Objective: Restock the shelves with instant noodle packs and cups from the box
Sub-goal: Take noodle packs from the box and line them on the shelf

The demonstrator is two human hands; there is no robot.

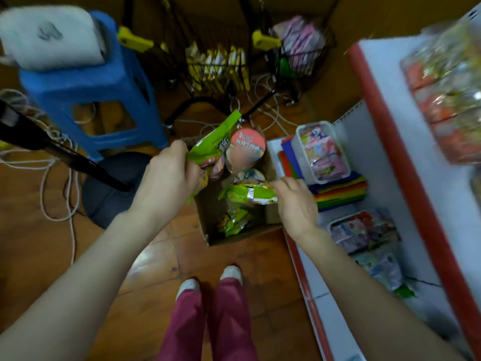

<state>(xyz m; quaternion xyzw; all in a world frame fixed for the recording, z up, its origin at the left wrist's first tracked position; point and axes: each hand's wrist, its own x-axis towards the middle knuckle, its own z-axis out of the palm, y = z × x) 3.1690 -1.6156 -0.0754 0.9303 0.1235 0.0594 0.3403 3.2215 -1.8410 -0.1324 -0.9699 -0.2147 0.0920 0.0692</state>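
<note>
A cardboard box (pixel 205 225) stands on the floor in front of my feet. My left hand (pixel 166 175) grips a green noodle pack (pixel 213 142) lifted above the box's far end. Over the middle of the box, my right hand (pixel 294 201) pinches a second green noodle pack (pixel 247 195) by its edge. Inside the box lie another green pack (pixel 233 222) and noodle cups, one with a pink lid (pixel 247 145). The white shelf unit with red edges (pixel 374 157) runs along the right.
On the lower shelf sit white trays of packets (pixel 322 152), a stack of coloured cloths (pixel 338 194) and bagged goods (pixel 364 230). A blue stool (pixel 86 84), a dark stand base (pixel 109 194), loose cables and wire baskets (pixel 218 66) crowd the floor beyond the box.
</note>
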